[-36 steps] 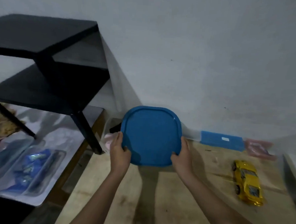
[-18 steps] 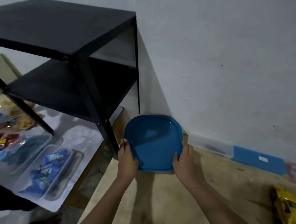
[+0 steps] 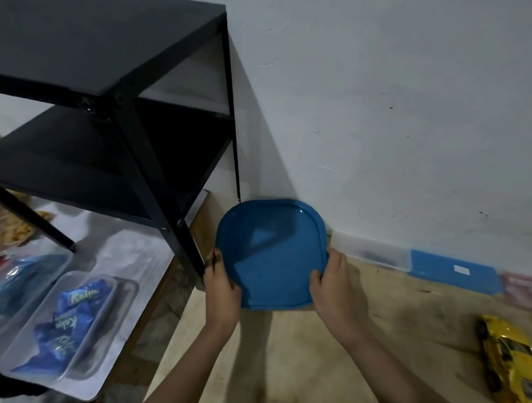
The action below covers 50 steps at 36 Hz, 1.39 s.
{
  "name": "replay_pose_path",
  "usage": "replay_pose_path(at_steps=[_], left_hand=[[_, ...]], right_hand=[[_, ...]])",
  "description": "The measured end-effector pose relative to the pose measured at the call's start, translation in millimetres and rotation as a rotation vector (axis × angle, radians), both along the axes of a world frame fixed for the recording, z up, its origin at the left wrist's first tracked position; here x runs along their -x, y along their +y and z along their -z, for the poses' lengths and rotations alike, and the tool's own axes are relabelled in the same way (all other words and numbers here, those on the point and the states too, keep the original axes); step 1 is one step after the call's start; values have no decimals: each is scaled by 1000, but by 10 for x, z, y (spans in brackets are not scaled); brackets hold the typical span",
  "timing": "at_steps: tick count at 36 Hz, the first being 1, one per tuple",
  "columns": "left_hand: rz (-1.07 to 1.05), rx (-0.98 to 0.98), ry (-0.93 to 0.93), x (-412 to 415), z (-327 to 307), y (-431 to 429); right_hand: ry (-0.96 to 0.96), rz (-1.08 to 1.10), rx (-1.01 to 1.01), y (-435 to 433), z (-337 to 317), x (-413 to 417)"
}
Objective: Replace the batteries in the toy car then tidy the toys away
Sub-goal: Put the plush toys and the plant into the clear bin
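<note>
A blue rounded-square container lid (image 3: 271,254) sits at the back left corner of the wooden table (image 3: 327,358), close to the wall. My left hand (image 3: 221,287) grips its left edge and my right hand (image 3: 334,289) grips its right edge. Whatever lies under the lid is hidden from me. A shiny yellow toy car (image 3: 510,368) lies on the table at the far right, apart from both hands.
A black two-tier metal shelf (image 3: 109,107) stands just left of the lid. Below it, a white surface holds clear trays of blue snack packets (image 3: 67,323). Along the wall lie a clear box (image 3: 370,251), a flat blue lid (image 3: 455,273) and a pinkish item (image 3: 523,288).
Both hands carried the blue lid from a tilted, raised position down and left toward the table's back corner. My view swung left, so the yellow car slid toward the right edge.
</note>
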<state>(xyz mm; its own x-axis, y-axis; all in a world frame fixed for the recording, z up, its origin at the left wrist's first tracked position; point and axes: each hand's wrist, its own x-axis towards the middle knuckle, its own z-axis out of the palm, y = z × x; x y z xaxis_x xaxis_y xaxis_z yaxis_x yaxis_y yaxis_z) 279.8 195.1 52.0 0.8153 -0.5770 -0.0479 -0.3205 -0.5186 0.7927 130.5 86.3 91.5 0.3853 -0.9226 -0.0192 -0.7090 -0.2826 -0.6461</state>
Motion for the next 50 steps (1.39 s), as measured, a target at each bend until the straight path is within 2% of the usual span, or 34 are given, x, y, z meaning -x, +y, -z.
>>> replay_pose_path(at_steps=[7, 16, 19, 28, 40, 50], left_hand=[[23, 14, -4, -3, -51, -63], [135, -137, -196, 41, -77, -141], [159, -186, -240, -12, -52, -107], [161, -205, -111, -98, -50, -3], [210, -337, -157, -185, -64, -143], [299, -413, -296, -281, 17, -272]], right_hand=[[-123, 101, 31, 7, -57, -20], [-71, 259, -15, 11, 35, 19], [-28, 231, -36, -8, 35, -5], [118, 102, -76, -65, -67, -64], [16, 38, -136, -38, 164, -168], [33, -22, -99, -14, 320, -111]])
